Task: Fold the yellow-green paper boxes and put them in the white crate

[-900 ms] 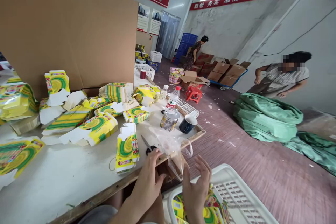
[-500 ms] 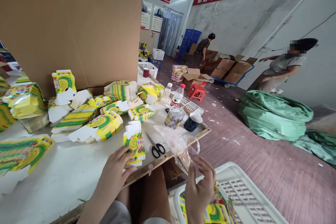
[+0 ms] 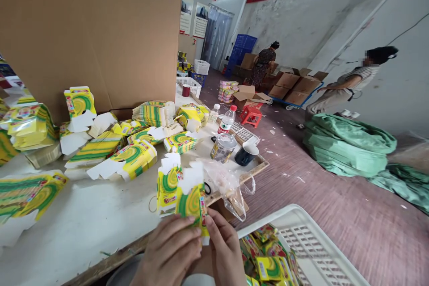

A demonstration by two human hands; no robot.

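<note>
Between my left hand (image 3: 172,246) and my right hand (image 3: 223,243) is one yellow-and-green carton (image 3: 188,201), upright with its white end flap open at the top. My left fingers lie across its lower front, and my right thumb and fingers pinch its right edge. Just behind it on the table, a small pile of flat cartons (image 3: 166,185) shows partly covered. The scissors (image 3: 208,187) are mostly hidden by the carton; part of a black handle shows. At my right, a white plastic basket (image 3: 298,214) contains several small yellow, green and red packs (image 3: 273,266).
More carton piles (image 3: 134,158) cover the table's left and back. A clear plastic bag (image 3: 228,183), jar (image 3: 223,148), dark mug (image 3: 246,154) and water bottle (image 3: 227,120) stand near its right edge. Green sacks (image 3: 348,145) lie on the floor; two people are beyond.
My left hand has left the pile, and my right hand has come over from above the basket. Both now hold a carton. The person at right has shifted, arms lower.
</note>
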